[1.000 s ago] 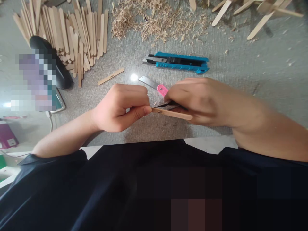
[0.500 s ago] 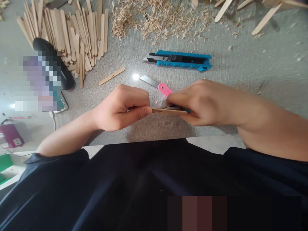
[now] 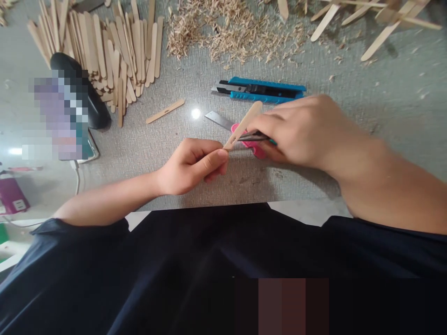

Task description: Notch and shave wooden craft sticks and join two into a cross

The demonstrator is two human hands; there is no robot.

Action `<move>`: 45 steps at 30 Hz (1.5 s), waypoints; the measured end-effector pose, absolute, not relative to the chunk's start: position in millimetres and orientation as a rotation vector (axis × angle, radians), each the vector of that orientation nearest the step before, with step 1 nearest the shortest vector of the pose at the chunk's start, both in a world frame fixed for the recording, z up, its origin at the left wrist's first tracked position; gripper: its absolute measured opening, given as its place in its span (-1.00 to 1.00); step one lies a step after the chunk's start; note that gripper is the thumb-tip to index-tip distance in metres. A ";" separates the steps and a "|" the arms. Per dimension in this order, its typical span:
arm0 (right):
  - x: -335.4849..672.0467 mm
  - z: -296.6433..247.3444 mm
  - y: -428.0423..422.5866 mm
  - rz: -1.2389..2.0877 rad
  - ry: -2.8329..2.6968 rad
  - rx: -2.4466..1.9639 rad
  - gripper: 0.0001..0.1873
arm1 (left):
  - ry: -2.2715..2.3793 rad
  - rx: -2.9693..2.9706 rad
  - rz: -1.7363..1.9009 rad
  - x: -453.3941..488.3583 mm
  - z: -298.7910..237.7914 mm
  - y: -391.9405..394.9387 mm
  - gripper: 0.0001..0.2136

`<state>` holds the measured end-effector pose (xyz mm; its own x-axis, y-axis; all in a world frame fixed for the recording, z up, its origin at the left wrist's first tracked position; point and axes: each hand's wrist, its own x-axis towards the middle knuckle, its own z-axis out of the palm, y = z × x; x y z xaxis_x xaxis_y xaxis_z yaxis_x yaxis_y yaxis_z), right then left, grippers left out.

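Observation:
My left hand (image 3: 193, 167) pinches one end of a wooden craft stick (image 3: 247, 120) between thumb and fingers. The stick tilts up to the right and has a small slot cut near the held end. My right hand (image 3: 305, 132) is closed round a slim cutting tool with a dark metal tip (image 3: 254, 136) and a bit of teal showing; its exact kind is mostly hidden by the fingers. That tip lies against or just beside the stick near the slot. Under them on the table is a pink-handled folding knife (image 3: 219, 119), its blade out to the left.
Beyond my hands lies a blue box cutter (image 3: 258, 88). Another slotted stick (image 3: 165, 111) rests to the left, near a pile of craft sticks (image 3: 94, 46). Wood shavings (image 3: 230, 32) cover the back. A black case (image 3: 80, 93) and a phone with a cable (image 3: 92, 146) are at left.
The stick has swung from level to tilted up. My right hand has let go of its far end and moved up, keeping the cutting tool. My left hand has shifted slightly right.

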<state>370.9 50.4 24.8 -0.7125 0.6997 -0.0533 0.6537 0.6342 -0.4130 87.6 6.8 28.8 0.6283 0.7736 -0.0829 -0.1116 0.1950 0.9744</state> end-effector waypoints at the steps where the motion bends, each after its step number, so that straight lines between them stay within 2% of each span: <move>1: 372.8 25.4 52.8 0.485 -2.798 -1.171 -0.60 | 0.710 1.287 0.733 87.3 28.3 6.4 -0.55; 3: 374.8 26.0 55.6 0.251 -2.886 -1.229 -0.54 | 0.800 1.393 0.776 86.1 28.0 6.7 -0.55; 9: 368.0 27.2 51.4 0.106 -2.874 -1.109 -0.40 | 0.839 1.526 0.806 83.2 24.7 8.5 -0.50; 17: 364.5 26.8 50.9 0.016 -2.822 -1.107 -0.65 | 0.846 1.632 0.887 82.6 16.3 11.4 -0.51; 24: 364.6 23.3 49.3 0.031 -2.752 -1.143 -0.61 | 0.635 1.098 0.704 84.5 11.5 17.5 -0.50; 28: 366.4 25.1 49.8 0.051 -2.733 -1.147 -0.60 | 0.770 1.704 0.975 75.5 5.1 16.3 -0.72; 32: 365.6 30.1 49.4 0.132 -2.726 -1.186 -0.57 | 0.866 2.225 1.198 61.8 -4.7 17.0 -0.72; 38: 362.8 33.6 44.1 0.161 -2.747 -1.103 -0.60 | 0.995 2.328 1.102 54.7 -13.8 17.5 -0.68; 41: 363.1 33.7 43.2 0.093 -2.789 -0.971 -0.54 | 1.088 2.316 1.059 56.8 -14.4 16.9 -0.69; 45: 364.1 31.8 43.7 0.038 -2.861 -0.876 -0.47 | 1.011 2.470 1.188 59.5 -16.1 17.8 -0.68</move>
